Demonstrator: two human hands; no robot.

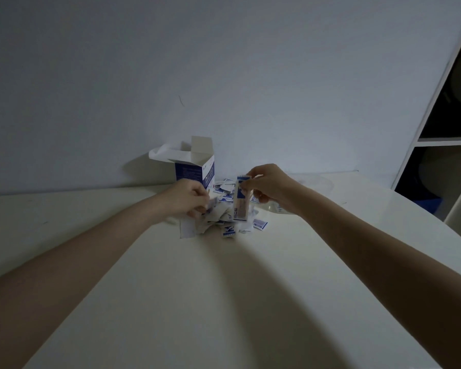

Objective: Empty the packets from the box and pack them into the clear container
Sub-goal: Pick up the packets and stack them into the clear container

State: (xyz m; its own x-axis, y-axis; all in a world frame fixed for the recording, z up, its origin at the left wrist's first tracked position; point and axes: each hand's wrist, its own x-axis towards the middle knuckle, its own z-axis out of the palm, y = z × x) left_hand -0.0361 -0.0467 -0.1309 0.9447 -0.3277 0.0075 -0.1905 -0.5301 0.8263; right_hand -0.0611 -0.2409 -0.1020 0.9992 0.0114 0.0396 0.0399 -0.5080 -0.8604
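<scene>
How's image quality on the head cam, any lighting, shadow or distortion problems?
Head view: dim and underexposed, with a bluish cast; both forearms throw broad soft shadows on the white table; wide-angle bowing curves the table edge and white shelf unit; the small blue-and-white packets are soft, print unreadable; the clear plastic container barely shows against the tabletop.

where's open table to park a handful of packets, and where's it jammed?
Free: the wide stretch of table between the two forearms, nearer the camera than the packet pile; also the far-left surface left of the box. Crowded: from the box to the right hand, where loose packets lie and the left hand digs in. The clear container sits under the right wrist.
</scene>
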